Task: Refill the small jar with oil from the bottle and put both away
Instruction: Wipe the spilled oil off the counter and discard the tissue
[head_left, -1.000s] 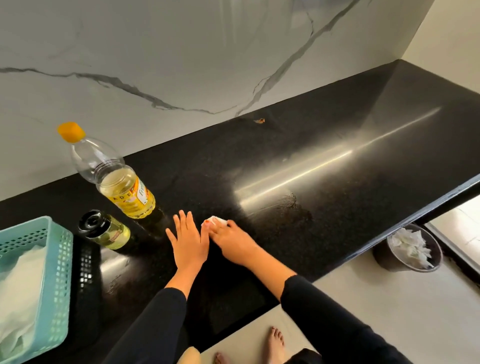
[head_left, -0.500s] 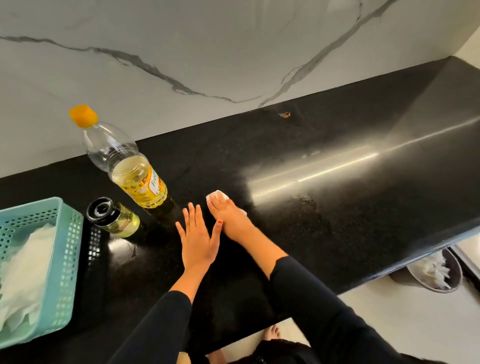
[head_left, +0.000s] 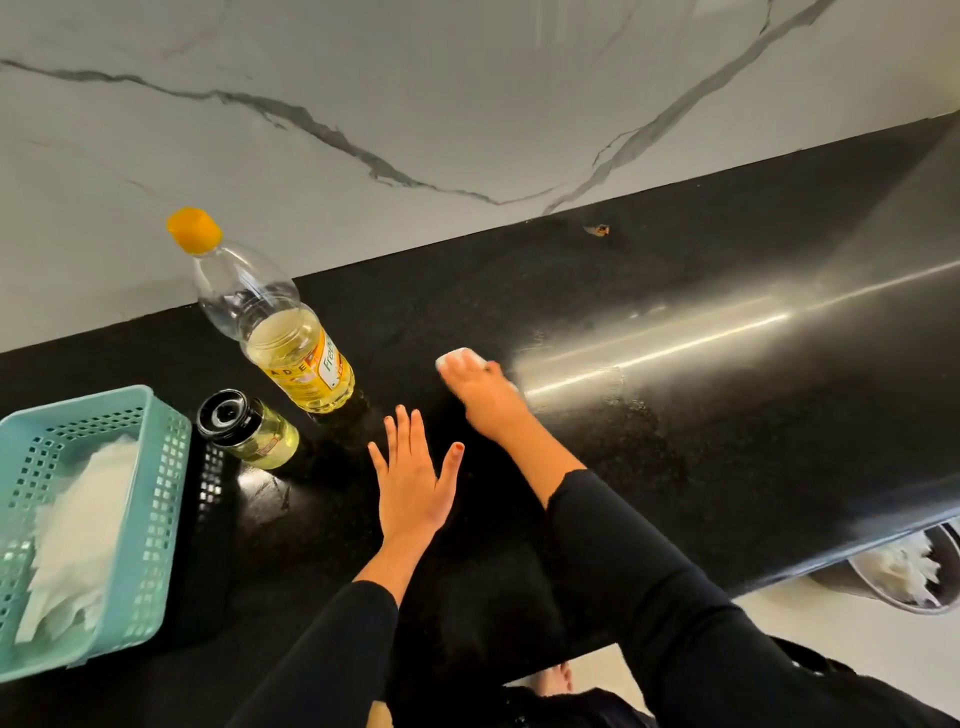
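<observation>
Basket (head_left: 156, 499): teal plastic, perforated walls, at the far left of the black tabletop (head_left: 727, 441); white tissue paper (head_left: 78, 525) lies crumpled inside it.
Small jar (head_left: 249, 428): just right of the basket, black lid on, pale yellow oil inside; stands on the tabletop, near the bottle but apart from it.
Bottle (head_left: 275, 322): clear plastic with an orange cap, behind and to the right of the small jar, close to the marble wall (head_left: 467, 104); oil fills roughly the lower half, with a yellow label around that part.
Left hand (head_left: 413, 478): palm down, flat on the tabletop, fingers (head_left: 402, 426) spread straight and holding nothing; near the bottle's base, not touching it.
Right hand (head_left: 480, 389): further from the body than the left, pressed down on a white wad of tissue (head_left: 457, 357); fingers laid over the wad, whose edge shows past the fingertips.
Tabletop sheen: a bright streak of light runs to the right of the right hand.
Bin (head_left: 904, 577): on the floor below the tabletop's right edge, white paper inside.
</observation>
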